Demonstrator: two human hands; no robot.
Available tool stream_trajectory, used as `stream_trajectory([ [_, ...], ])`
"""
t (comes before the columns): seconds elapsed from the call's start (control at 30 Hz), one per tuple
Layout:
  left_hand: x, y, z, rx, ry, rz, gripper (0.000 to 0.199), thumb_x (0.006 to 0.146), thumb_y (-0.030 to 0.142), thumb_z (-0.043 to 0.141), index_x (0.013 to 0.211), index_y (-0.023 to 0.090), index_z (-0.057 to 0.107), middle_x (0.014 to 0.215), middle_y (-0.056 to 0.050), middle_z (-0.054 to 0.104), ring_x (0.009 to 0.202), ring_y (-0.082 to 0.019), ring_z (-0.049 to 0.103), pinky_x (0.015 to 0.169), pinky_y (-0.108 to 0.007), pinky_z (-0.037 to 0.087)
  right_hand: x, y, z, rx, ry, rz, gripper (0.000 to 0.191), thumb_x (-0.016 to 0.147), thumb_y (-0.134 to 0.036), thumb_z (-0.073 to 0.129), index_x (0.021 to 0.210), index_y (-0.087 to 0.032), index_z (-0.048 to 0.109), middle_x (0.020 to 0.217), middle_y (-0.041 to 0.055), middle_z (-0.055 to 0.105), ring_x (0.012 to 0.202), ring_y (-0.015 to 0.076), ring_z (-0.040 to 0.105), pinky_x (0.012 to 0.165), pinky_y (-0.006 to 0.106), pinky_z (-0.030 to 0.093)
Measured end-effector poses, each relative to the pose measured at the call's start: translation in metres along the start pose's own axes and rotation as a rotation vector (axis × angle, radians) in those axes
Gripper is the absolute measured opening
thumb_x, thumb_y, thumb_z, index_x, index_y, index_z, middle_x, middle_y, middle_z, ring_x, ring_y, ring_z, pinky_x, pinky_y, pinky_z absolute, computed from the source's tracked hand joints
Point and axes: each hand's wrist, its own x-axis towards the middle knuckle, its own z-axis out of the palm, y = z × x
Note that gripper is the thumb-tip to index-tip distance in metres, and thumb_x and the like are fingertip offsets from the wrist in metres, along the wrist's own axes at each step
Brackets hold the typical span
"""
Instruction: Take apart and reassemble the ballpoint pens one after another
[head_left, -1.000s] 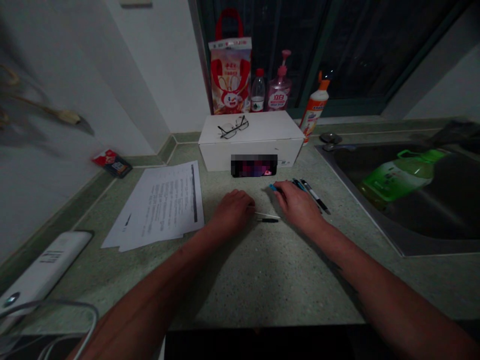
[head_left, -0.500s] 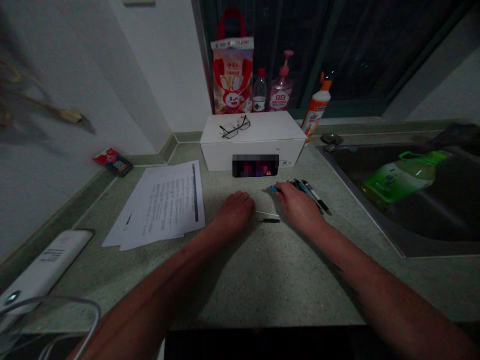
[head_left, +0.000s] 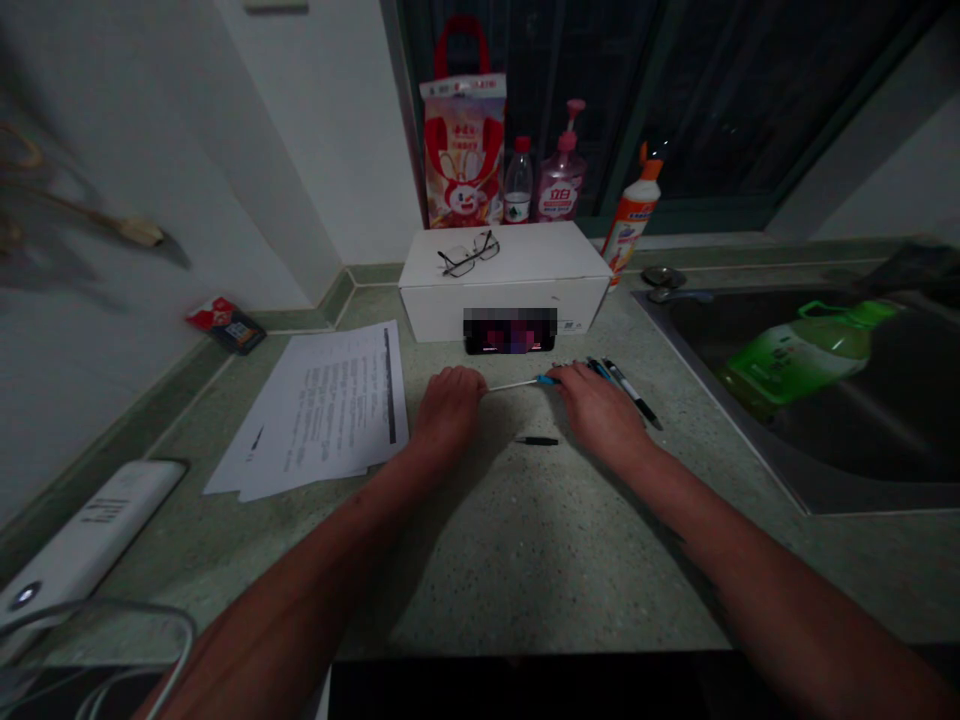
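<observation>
My left hand (head_left: 451, 408) is closed on the left end of a thin white stick (head_left: 511, 385) that looks like a pen refill. The stick's right end meets a blue pen piece (head_left: 547, 379), pinched in the fingers of my right hand (head_left: 598, 405). Whether the stick is inside the blue piece or just touching it, I cannot tell. Below, between the hands, a short black pen part (head_left: 537, 441) lies on the counter. Several pens (head_left: 631, 392) lie beside and partly behind my right hand.
A white box (head_left: 506, 258) with glasses (head_left: 469, 254) on top stands behind, a phone (head_left: 510, 337) leaning at its front. Printed sheets (head_left: 319, 415) lie left, near a white power strip (head_left: 97, 530). At right is a sink (head_left: 806, 500) with a green bottle (head_left: 802, 350).
My left hand has moved up and left with the white stick, whose right end now meets the blue pen piece. My right hand has barely moved.
</observation>
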Motion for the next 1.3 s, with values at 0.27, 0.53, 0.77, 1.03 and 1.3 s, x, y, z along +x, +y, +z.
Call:
stream_trajectory([
  [0.27, -0.002, -0.002, 0.003, 0.009, 0.009, 0.048, 0.021, 0.101, 0.011, 0.047, 0.098, 0.017, 0.066, 0.098, -0.011, 0.066, 0.097, -0.028, 0.057, 0.086, -0.042, 0.043, 0.001, -0.003, -0.004, -0.007, -0.057, -0.003, 0.036, 0.103, -0.014, 0.039, 0.122, -0.018, 0.07, 0.117, 0.0142, 0.072, 0.104, 0.0294, 0.069, 0.088, 0.041, 0.051],
  [0.53, -0.002, -0.006, 0.007, 0.035, 0.06, 0.054, 0.02, 0.1, 0.01, 0.046, 0.093, 0.019, 0.063, 0.093, -0.009, 0.064, 0.092, -0.027, 0.055, 0.083, -0.041, 0.043, 0.0, 0.001, 0.001, -0.03, -0.01, -0.005, 0.035, 0.102, -0.011, 0.042, 0.121, -0.017, 0.07, 0.113, 0.013, 0.072, 0.098, 0.0272, 0.069, 0.085, 0.039, 0.051],
  [0.77, -0.002, -0.007, 0.007, 0.056, 0.08, 0.088, 0.018, 0.1, 0.009, 0.05, 0.092, 0.019, 0.063, 0.092, -0.009, 0.065, 0.091, -0.027, 0.056, 0.081, -0.04, 0.043, 0.0, 0.003, 0.001, -0.015, -0.006, -0.082, 0.038, 0.1, -0.008, 0.041, 0.12, -0.018, 0.071, 0.113, 0.0124, 0.072, 0.096, 0.026, 0.069, 0.083, 0.038, 0.05],
  [1.03, -0.003, -0.009, 0.01, 0.069, 0.136, 0.147, 0.019, 0.099, 0.007, 0.05, 0.093, 0.018, 0.064, 0.091, -0.008, 0.065, 0.089, -0.027, 0.057, 0.079, -0.04, 0.043, 0.0, -0.001, 0.0, -0.05, -0.035, -0.07, 0.035, 0.102, -0.011, 0.044, 0.122, -0.019, 0.071, 0.113, 0.0113, 0.073, 0.097, 0.0258, 0.07, 0.085, 0.038, 0.051],
  [1.3, -0.008, -0.002, 0.016, -0.033, 0.218, 0.275, 0.007, 0.098, 0.014, 0.062, 0.1, 0.018, 0.067, 0.096, -0.008, 0.07, 0.094, -0.026, 0.062, 0.087, -0.041, 0.048, -0.001, -0.016, -0.004, 0.037, -0.138, -0.124, 0.037, 0.103, -0.013, 0.046, 0.128, -0.025, 0.069, 0.119, 0.0092, 0.071, 0.103, 0.0256, 0.069, 0.085, 0.037, 0.052],
])
